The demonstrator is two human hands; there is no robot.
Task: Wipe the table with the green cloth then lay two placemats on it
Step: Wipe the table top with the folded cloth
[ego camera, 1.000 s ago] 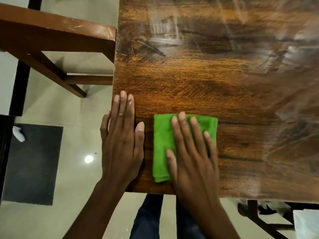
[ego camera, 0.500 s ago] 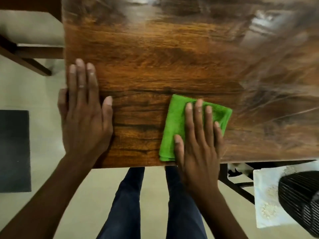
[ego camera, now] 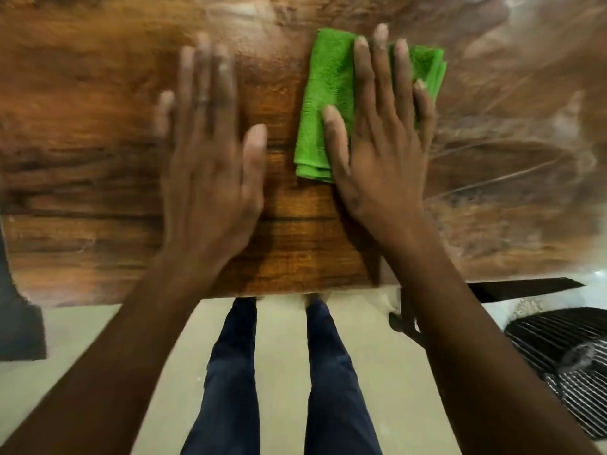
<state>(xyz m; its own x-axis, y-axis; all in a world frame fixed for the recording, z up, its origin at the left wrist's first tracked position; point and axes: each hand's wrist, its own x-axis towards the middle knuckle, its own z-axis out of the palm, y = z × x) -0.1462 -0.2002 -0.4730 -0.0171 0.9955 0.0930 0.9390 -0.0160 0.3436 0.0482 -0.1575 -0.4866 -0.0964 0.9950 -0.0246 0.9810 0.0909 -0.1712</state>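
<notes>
A folded green cloth (ego camera: 331, 93) lies on the glossy brown wooden table (ego camera: 98, 126), a little in from its near edge. My right hand (ego camera: 377, 142) presses flat on the cloth with straight fingers and covers its right half. My left hand (ego camera: 210, 159) lies flat on the bare wood just left of the cloth, fingers straight and blurred by motion. No placemats are in view.
The table's near edge (ego camera: 295, 290) runs across the middle of the view, with my legs in dark trousers (ego camera: 230, 372) and pale floor below. A black wire-grille object (ego camera: 565, 362) sits low at the right, and a dark mat (ego camera: 19, 323) at the left.
My right hand has pushed the green cloth away from the near edge and farther onto the table. My left hand has slid from the table's left edge in toward the cloth.
</notes>
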